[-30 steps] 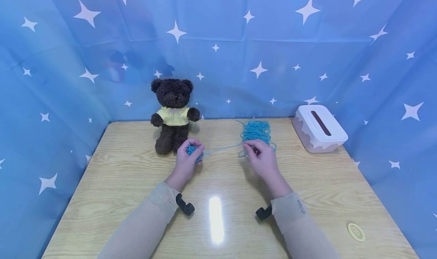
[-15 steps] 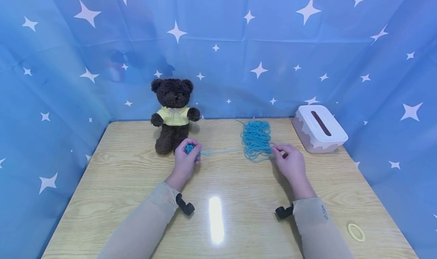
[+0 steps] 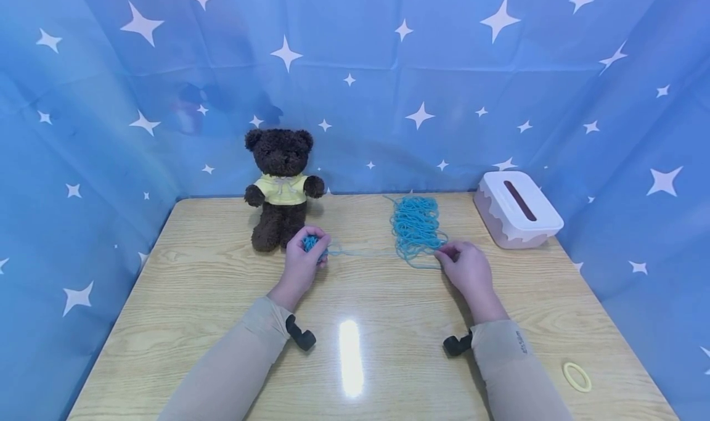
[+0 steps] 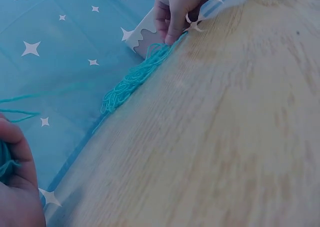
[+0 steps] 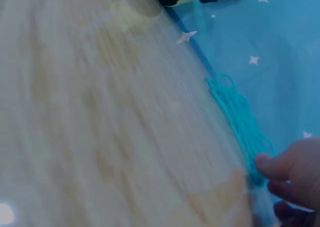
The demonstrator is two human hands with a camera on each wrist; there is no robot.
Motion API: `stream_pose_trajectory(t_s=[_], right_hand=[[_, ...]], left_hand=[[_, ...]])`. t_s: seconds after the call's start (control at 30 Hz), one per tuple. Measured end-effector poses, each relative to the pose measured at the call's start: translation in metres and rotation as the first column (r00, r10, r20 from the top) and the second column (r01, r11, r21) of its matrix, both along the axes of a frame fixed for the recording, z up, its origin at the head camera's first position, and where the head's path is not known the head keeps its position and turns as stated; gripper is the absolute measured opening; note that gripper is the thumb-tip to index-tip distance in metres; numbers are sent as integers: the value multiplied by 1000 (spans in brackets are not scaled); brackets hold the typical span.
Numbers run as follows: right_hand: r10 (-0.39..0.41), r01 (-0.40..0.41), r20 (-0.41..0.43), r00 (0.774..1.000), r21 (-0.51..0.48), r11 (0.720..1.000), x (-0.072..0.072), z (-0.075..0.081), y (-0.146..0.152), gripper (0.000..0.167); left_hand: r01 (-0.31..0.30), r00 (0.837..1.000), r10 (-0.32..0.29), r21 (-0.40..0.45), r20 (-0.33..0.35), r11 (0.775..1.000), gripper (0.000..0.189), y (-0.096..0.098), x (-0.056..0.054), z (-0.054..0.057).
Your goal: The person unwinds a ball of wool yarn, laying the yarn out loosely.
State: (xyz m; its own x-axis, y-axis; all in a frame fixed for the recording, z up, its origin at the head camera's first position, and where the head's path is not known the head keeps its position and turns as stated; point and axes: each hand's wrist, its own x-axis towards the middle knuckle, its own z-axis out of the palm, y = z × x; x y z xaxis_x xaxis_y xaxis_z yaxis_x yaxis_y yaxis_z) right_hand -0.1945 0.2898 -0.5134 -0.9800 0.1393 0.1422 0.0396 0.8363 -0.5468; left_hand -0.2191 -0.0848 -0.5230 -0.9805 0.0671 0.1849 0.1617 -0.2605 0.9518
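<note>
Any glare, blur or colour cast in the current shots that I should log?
Head view: fairly crisp, strands of yarn readable, but a bright strip of glare on the tabletop; left wrist view: tilted, bluish and hazy, wood grain soft; right wrist view: also tilted and bluish, wood smeared, a bright spot at lower left, right hand cropped.
</note>
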Motion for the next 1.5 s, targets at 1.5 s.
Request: stream_pose_trajectory(t_s=[1.5], right_hand=[[103,-216,-359,928,-291,932,9,35,-91,8]], left_hand=[[63,994,-58,-58,88,996,16,3,-2,-2]])
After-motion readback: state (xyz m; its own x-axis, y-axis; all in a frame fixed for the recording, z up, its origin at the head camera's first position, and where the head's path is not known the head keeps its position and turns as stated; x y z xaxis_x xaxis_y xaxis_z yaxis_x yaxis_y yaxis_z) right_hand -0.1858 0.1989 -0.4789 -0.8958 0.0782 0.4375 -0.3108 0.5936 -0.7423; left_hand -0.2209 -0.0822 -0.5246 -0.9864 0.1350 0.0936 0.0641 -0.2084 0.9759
